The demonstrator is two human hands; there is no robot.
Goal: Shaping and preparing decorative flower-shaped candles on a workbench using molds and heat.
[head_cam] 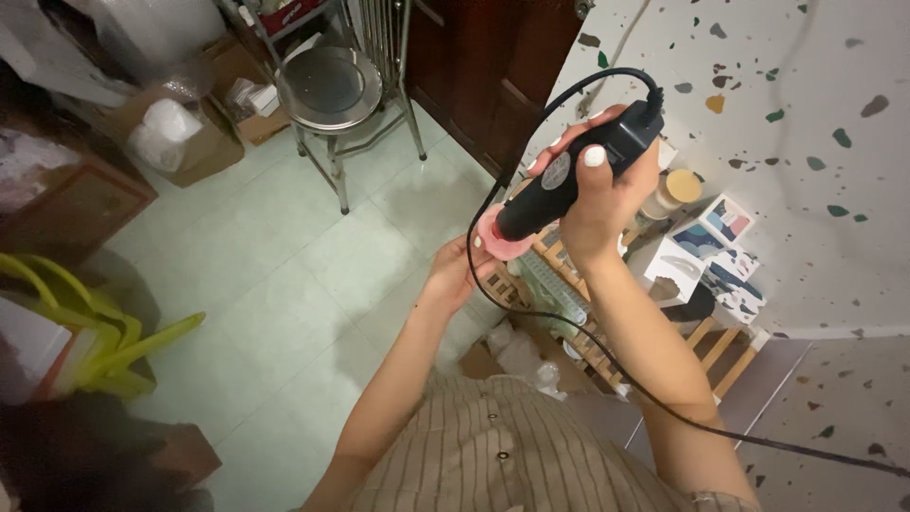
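Here we hold a black corded tool (569,175) in our right hand (607,194), with the fingers wrapped firmly around its body and the thumb on the upper side. The tip of the tool points down and to the left, onto a small pink disc (500,237). Our left hand (457,270) grips this disc from below with the fingertips, so the disc is in the air in front of our chest, above the floor (284,275) and just left of a wooden rack (588,341). The tip seems to touch the disc, but we cannot tell if it presses on it. The cable (531,313) makes a loop under both hands and runs away to the right.

We judge that the step in hand is the working of the disc surface with the tool tip. The next move, we think, calls for a steady left hand and a slow turning of the disc, so that the tip reaches a new part of it. The cable hangs near the left wrist, so it may need some care.

Far on the left a metal stool (332,90) stands, with cardboard boxes (190,133) beside it.
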